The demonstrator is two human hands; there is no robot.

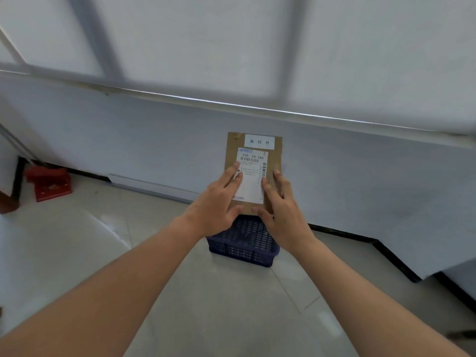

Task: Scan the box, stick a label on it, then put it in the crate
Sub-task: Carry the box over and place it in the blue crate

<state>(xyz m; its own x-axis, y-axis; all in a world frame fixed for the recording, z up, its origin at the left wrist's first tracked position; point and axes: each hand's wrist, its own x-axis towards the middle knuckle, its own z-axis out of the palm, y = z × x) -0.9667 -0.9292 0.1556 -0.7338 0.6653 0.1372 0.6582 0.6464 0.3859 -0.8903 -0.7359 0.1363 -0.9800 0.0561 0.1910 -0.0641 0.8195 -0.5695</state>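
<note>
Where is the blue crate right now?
In the head view the blue crate sits on the floor near the white wall, just right of centre, right below the box held in the left hand and right hand.

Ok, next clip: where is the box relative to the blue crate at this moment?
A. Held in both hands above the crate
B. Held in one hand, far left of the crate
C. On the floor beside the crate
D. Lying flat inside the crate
A: the box is held up between the left hand and right hand, with the blue crate on the floor below it.
</note>
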